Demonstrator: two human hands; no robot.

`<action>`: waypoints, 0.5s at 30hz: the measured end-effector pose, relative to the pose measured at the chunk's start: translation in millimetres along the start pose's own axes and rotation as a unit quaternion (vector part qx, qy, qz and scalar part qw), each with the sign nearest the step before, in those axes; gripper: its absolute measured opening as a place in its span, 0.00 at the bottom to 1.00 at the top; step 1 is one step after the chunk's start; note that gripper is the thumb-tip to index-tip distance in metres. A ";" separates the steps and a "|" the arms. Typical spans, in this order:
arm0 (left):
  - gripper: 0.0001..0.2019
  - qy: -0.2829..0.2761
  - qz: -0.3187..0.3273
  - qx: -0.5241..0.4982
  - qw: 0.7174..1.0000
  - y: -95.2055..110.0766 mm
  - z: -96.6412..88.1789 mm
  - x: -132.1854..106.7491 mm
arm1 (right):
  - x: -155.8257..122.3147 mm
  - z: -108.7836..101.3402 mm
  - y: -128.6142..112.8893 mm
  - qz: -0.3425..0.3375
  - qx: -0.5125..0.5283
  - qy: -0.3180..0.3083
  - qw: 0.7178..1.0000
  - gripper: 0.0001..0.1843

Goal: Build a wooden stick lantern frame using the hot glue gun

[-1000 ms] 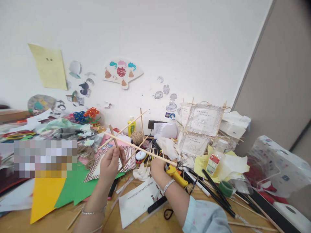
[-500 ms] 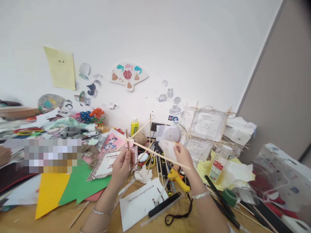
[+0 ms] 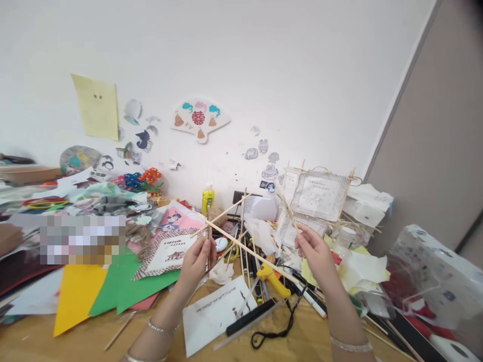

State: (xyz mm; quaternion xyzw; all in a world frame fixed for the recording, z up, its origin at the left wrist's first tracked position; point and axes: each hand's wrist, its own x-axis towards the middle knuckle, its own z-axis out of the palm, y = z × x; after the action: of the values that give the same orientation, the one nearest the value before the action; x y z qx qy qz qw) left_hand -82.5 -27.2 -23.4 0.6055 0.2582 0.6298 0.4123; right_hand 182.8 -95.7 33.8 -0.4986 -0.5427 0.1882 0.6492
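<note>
table (image 3: 90,347) cluttered. left hand (image 3: 196,259) pinches crossed sticks (image 3: 234,238) left of yellow glue gun (image 3: 277,282); right hand (image 3: 314,251) pinches lone stick (image 3: 289,210) above-right of it. steady left pinch should stop crossings twisting.

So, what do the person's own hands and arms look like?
Both the left hand and right hand are ungloved. The left forearm wears a thin silvery bracelet and another band nearer the elbow; the right forearm has a pale silvery bangle.

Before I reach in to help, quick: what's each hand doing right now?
Left hand: closed, holding an upright wooden stick.
Right hand: closed, holding a slanted stick.
</note>
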 end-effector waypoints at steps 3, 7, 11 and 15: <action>0.18 -0.009 -0.012 -0.016 1.000 -4.5 -2.6 0.4 | 8.9 10.2 -7.8 0.011 -0.045 -0.040 0.998 0.21; 0.20 -0.015 -0.046 -0.044 0.998 -11.0 -2.3 2.0 | 22.0 25.6 -15.0 0.024 -0.130 -0.065 0.989 0.18; 0.22 -0.054 -0.070 -0.092 0.992 -13.2 -0.6 2.1 | 33.7 33.6 -7.9 0.012 -0.179 -0.113 0.977 0.20; 0.21 -0.081 -0.084 -0.134 0.984 -13.7 0.3 0.1 | 41.0 33.2 -1.3 0.001 -0.208 -0.135 0.969 0.21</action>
State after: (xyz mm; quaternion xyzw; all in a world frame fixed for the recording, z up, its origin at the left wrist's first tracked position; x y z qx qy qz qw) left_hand -79.4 -19.9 -34.6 0.5695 0.1871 0.5709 0.5611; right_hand 166.7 -49.2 53.2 -0.5930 -0.6520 0.1373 0.4521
